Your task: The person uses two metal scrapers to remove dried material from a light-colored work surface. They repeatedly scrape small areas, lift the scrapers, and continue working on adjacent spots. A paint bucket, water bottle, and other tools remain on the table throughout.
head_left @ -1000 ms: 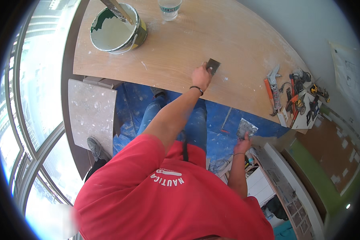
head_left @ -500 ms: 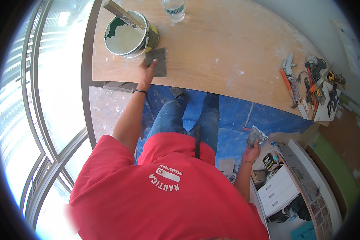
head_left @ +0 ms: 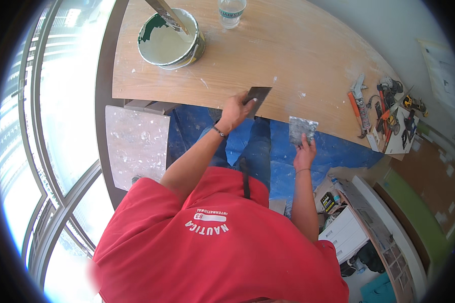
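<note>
While both blades sit up near the front edge of the desk (head_left: 227,65), the left hand (head_left: 235,112) has its grip pinched on a dark flat scraper (head_left: 259,97), thumb on the near face. Right hand (head_left: 303,154) grip is also loaded: fingers against a square spreader plate (head_left: 301,129) smeared grey-white. Both plates overlap the desk's front edge in view, near each other but apart. Can't tell if either touches the wood.

Reads to me as moving compound with a pair of blades. To do it well: keep the spreader level so nothing slides off toward the blue floor sheet (head_left: 338,157). Lay the scraper edge flat to the spreader face, draw it at a shallow angle, even pressure over full width. Tilt one corner in and you leave a ridge. Wrists loose, working edges clear of fingertips. Can't tell how much wet stuff is on either plate.

Compound bucket (head_left: 200,48) stands at the desk's left, wooden stirring stick (head_left: 168,16) leaning in it; clear plastic container (head_left: 231,15) just beside. Tool heap (head_left: 387,113) is on the right end. Swing room between looks good; best to keep strokes off the heap.
</note>
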`<state>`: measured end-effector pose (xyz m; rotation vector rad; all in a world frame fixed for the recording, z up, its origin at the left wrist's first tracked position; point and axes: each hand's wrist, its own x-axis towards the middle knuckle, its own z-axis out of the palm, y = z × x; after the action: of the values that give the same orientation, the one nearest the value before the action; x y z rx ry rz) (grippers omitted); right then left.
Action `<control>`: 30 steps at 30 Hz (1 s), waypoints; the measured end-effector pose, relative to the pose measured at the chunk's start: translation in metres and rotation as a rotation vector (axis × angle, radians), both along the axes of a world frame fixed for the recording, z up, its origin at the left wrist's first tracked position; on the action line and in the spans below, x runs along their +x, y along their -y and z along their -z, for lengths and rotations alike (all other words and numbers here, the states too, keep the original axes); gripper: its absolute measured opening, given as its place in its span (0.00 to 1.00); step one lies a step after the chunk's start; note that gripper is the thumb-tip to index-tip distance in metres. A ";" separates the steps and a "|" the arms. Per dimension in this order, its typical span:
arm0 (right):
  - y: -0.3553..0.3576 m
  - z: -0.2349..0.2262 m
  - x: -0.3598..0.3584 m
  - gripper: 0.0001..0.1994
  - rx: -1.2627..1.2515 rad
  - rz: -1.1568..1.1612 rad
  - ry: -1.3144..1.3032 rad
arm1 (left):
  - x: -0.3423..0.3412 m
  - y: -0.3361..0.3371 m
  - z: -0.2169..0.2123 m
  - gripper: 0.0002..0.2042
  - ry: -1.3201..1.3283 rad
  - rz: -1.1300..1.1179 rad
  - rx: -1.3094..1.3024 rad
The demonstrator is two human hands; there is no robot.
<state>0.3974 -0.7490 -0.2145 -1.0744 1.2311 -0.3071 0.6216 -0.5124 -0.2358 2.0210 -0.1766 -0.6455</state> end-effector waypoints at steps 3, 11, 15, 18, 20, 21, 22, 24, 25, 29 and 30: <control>-0.035 0.032 0.075 0.17 0.074 -0.230 0.001 | 0.018 -0.052 -0.022 0.17 0.193 -0.044 0.128; -0.140 0.106 0.202 0.20 0.209 -0.543 0.050 | 0.015 -0.099 -0.017 0.25 0.518 0.152 0.576; -0.155 0.117 0.208 0.20 0.124 -0.782 -0.009 | -0.004 -0.083 -0.008 0.28 0.462 0.192 0.641; -0.158 0.114 0.213 0.22 -0.112 -1.034 -0.185 | -0.019 -0.066 0.002 0.29 0.494 0.154 0.658; -0.159 0.108 0.213 0.24 -0.427 -1.022 -0.113 | -0.028 -0.054 0.011 0.29 0.422 0.101 0.703; -0.158 0.104 0.211 0.25 -0.577 -1.017 -0.110 | -0.032 -0.049 0.017 0.28 0.435 0.085 0.723; -0.155 0.102 0.209 0.26 -0.691 -1.105 -0.146 | -0.035 -0.044 0.022 0.28 0.457 0.061 0.741; -0.143 0.099 0.203 0.29 -0.937 -1.284 -0.155 | -0.040 -0.034 0.031 0.28 0.427 0.055 0.811; -0.136 0.098 0.199 0.29 -0.988 -1.397 -0.145 | -0.041 -0.029 0.033 0.28 0.456 0.030 0.833; -0.109 0.106 0.189 0.29 -1.293 -1.617 0.095 | -0.027 -0.012 0.034 0.28 0.363 0.057 0.941; -0.105 0.107 0.188 0.29 -1.312 -1.701 0.045 | -0.018 -0.009 0.033 0.28 0.408 0.024 0.959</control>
<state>0.5856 -0.6437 -0.3219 -2.7496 -0.4473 0.2886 0.6040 -0.5036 -0.2691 3.0744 -0.1413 -0.3310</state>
